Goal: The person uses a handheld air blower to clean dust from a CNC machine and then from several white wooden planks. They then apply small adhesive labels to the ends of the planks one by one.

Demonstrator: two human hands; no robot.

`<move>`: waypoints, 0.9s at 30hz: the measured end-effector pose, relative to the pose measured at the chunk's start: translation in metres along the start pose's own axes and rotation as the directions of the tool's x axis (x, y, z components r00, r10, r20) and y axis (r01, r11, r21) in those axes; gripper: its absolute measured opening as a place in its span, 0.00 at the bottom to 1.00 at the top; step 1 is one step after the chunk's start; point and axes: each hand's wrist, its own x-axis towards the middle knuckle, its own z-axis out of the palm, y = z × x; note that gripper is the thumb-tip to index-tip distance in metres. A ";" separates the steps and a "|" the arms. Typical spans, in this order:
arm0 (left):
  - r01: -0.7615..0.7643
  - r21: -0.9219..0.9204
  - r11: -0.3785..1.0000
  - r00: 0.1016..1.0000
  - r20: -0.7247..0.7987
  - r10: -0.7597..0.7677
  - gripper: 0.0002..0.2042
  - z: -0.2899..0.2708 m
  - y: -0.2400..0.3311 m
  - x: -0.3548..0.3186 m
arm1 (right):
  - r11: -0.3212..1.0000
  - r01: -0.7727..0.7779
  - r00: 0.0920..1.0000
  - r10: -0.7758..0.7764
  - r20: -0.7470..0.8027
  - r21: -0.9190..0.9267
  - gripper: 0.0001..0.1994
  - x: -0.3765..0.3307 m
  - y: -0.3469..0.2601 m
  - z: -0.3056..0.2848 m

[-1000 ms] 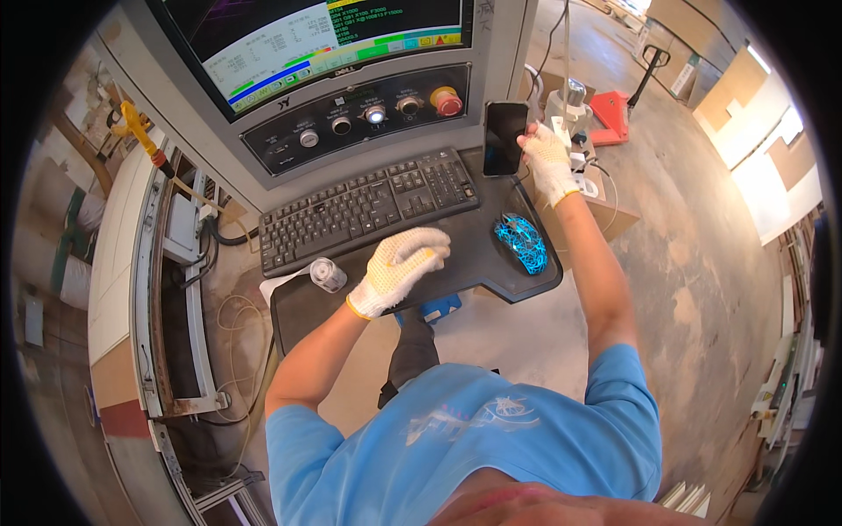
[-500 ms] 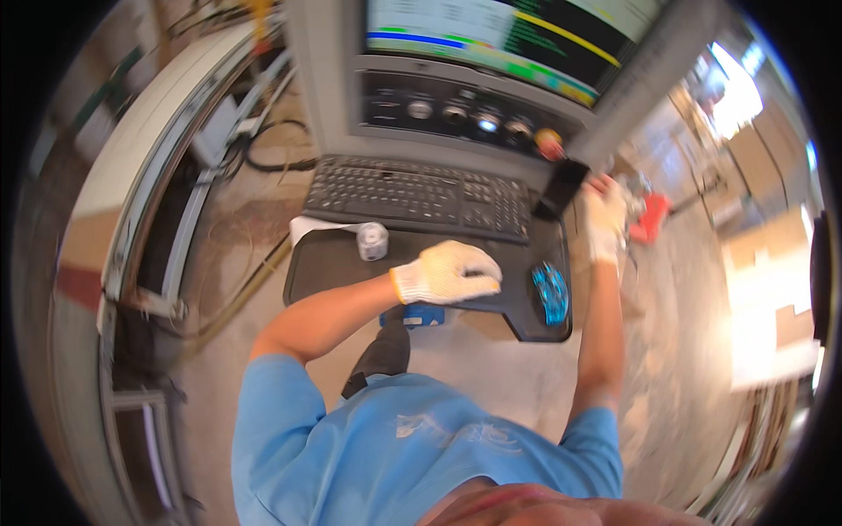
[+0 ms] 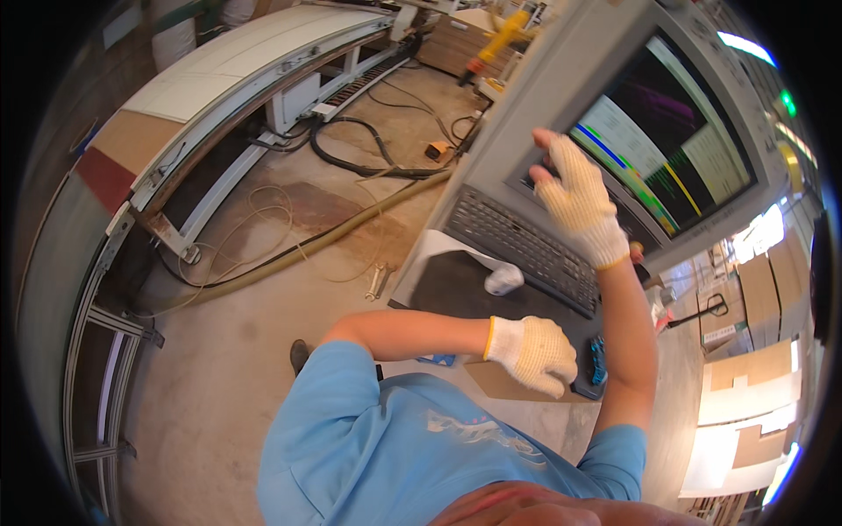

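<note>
My right hand [image 3: 579, 197], in a cream knit glove with bare fingertips showing, is raised in front of the control panel below the monitor [image 3: 675, 131]. Its index finger and thumb stand apart with nothing seen between them, and it hides much of the panel. Lower down, my left hand [image 3: 535, 355], gloved too, hovers at the near edge of the black shelf [image 3: 447, 285]. Its fingers are loosely bent, the thumb a little apart, and no object shows in it. Beside it lies a blue-and-black mouse [image 3: 598, 359]. A black keyboard [image 3: 526, 250] and a white roll [image 3: 503, 279] are farther back.
A long machine bed [image 3: 254, 70] with a metal frame runs along the left. Hoses and cables [image 3: 351, 167] cross the floor, where wrenches [image 3: 377, 279] lie near the shelf. Cardboard stacks [image 3: 754, 377] stand at the right, near a pallet jack handle [image 3: 702, 311].
My view has swung left, bringing in more floor and machine bed. My right hand has moved from beside the black upright block at the keyboard's right end to the panel. My left hand stays near the mouse.
</note>
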 end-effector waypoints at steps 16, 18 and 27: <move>0.484 -0.812 0.327 0.316 -0.187 -0.930 0.11 -0.206 -0.042 -0.484 | 0.491 0.034 0.337 0.814 -0.472 0.870 0.06 0.295 0.095 0.208; 0.393 -0.810 0.434 0.277 -0.346 -0.896 0.11 -0.226 -0.067 -0.509 | 0.582 0.072 0.399 0.728 -0.558 0.810 0.08 0.335 0.075 0.186; 0.019 -0.781 0.624 -0.092 -0.623 -0.777 0.35 -0.320 -0.235 -0.570 | 0.813 -0.395 0.913 0.296 0.281 0.427 0.07 0.373 -0.056 0.469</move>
